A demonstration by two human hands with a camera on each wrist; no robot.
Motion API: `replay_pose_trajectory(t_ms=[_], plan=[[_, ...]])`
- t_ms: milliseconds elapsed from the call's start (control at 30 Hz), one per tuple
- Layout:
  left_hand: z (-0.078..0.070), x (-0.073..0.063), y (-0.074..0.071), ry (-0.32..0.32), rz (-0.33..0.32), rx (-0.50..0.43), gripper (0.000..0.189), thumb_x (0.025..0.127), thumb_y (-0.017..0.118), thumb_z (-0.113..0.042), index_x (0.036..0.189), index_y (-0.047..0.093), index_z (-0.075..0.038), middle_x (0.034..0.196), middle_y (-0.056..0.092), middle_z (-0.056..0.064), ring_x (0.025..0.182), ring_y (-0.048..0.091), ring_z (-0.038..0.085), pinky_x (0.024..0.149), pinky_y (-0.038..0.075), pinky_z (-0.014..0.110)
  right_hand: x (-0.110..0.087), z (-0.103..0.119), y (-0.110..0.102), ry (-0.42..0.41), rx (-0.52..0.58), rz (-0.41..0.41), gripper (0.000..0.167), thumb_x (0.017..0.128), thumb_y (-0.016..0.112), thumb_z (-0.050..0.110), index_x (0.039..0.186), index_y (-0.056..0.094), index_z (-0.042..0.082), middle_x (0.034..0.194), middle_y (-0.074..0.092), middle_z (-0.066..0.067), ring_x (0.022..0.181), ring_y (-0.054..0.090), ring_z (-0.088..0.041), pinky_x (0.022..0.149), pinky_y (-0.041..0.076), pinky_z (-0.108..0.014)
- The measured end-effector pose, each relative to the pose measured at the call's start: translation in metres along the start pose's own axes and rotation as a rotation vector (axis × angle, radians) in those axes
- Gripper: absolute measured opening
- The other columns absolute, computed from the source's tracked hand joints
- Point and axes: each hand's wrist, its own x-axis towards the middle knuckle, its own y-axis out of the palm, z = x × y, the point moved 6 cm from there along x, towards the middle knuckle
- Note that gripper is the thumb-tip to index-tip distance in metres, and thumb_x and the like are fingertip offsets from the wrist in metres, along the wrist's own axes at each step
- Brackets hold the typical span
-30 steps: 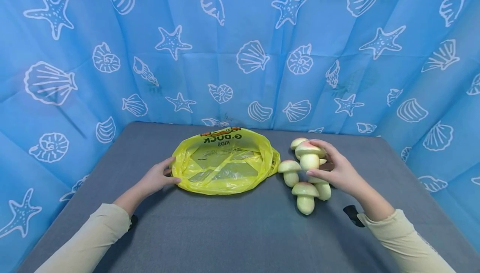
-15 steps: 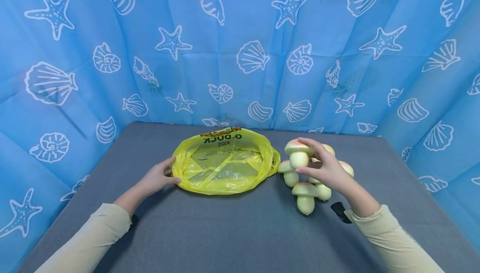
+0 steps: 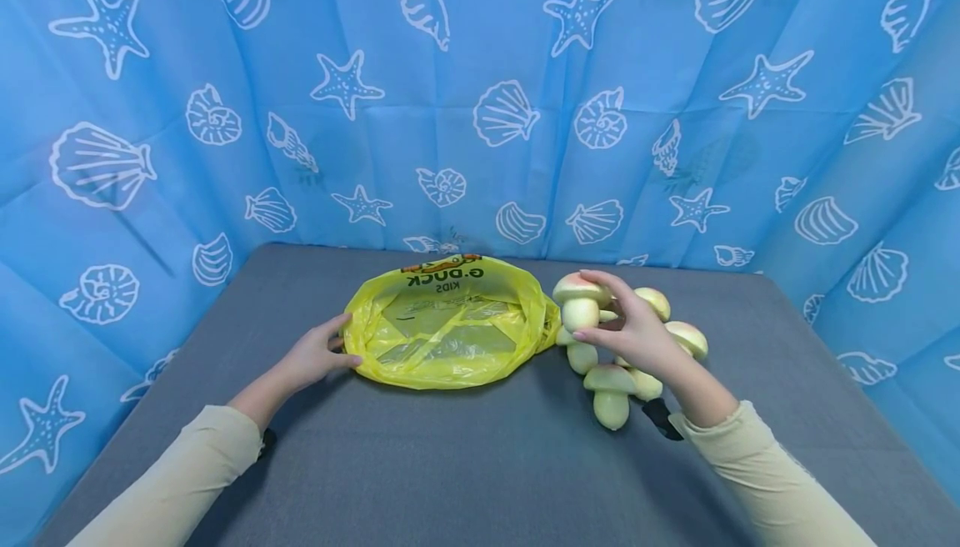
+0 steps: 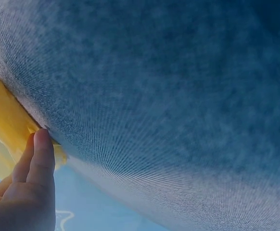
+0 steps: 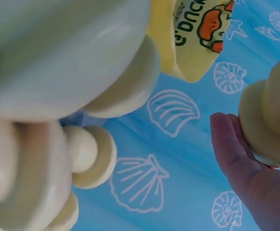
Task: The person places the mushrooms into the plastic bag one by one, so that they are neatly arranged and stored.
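Note:
A yellow plastic bag (image 3: pixel 450 372) lies on the grey table with its wide mouth open toward me. My left hand (image 3: pixel 309 357) touches the outside of its left end, thumb lower and fingers higher; in the left wrist view, extended fingers (image 4: pixel 41 154) meet the yellow wall. A pale mushroom (image 3: pixel 581 319) with a pinkish cap is gripped by my right hand (image 3: pixel 637 330), between thumb and fingers, just right of the bag. Below and beside that hand rest several similar mushrooms (image 3: pixel 611 409), some partly hidden. The right wrist view shows the held mushroom (image 5: pixel 270 120) at its right edge.
Another mushroom (image 3: pixel 688 338) lies right of my right hand, and one (image 3: pixel 654 303) sits behind it. A blue curtain (image 3: pixel 480 172) with white shells and starfish stands behind the grey table (image 3: pixel 450 472).
My right hand has moved left with the mushroom, from over the pile to near the bag's right end. The mushrooms behind it have come into view. My left hand and the bag have stayed put.

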Motion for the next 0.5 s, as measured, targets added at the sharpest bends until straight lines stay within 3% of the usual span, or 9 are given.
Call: replay_pose_trajectory(t_ms=[167, 367, 500], plan=[[0.0, 0.0, 0.0, -0.005, -0.001, 0.005, 0.086, 0.091, 0.069, -0.014, 0.151, 0.013, 0.011, 0.155, 0.011, 0.033, 0.134, 0.03, 0.051, 0.103, 0.039, 0.055, 0.005, 0.002, 0.005, 0.01, 0.009, 0.001, 0.074, 0.086, 0.073, 0.001, 0.148, 0.033, 0.006, 0.146, 0.034, -0.018, 0.119, 0.051, -0.04, 0.089, 0.052, -0.044], [0.0, 0.0, -0.001, -0.023, -0.002, 0.001, 0.083, 0.094, 0.066, -0.016, 0.151, 0.013, 0.01, 0.155, 0.011, 0.033, 0.134, 0.03, 0.051, 0.104, 0.038, 0.055, 0.01, 0.006, 0.013, 0.001, 0.041, 0.011, 0.075, 0.085, 0.074, 0.001, 0.148, 0.034, 0.007, 0.148, 0.031, -0.017, 0.112, 0.052, -0.035, 0.083, 0.054, -0.029], [-0.001, 0.001, -0.002, -0.027, -0.004, -0.012, 0.079, 0.096, 0.063, -0.017, 0.151, 0.013, 0.009, 0.155, 0.012, 0.033, 0.134, 0.031, 0.05, 0.104, 0.038, 0.055, 0.013, 0.008, 0.017, -0.007, 0.039, 0.021, 0.074, 0.085, 0.074, 0.003, 0.148, 0.034, 0.007, 0.148, 0.033, -0.016, 0.108, 0.054, -0.032, 0.079, 0.055, -0.028]])
